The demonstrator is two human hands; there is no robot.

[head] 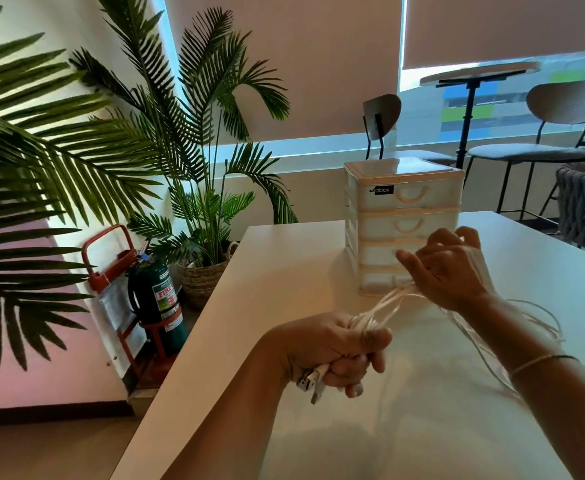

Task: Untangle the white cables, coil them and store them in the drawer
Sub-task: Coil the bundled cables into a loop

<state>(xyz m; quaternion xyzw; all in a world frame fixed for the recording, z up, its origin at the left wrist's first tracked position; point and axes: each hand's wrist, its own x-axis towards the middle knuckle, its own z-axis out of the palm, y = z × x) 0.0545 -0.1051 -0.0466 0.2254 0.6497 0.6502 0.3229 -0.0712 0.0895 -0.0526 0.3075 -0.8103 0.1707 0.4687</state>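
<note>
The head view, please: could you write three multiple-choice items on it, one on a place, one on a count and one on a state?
1. Where does the drawer unit stand?
A. On the white table
B. On the floor
C. On a chair

2. How many drawer handles show clear of the hands?
A. Two
B. Five
C. None

3. What is the left hand doing?
A. Lying flat on the table
B. Gripping a bundle of white cables
C. Pulling a drawer open

Answers:
1. A, its base sits on the tabletop.
2. A, two arched handles show on the upper drawers; the right hand covers the lower fronts.
3. B, its fingers curl round the bundle, with plugs sticking out below.
</note>
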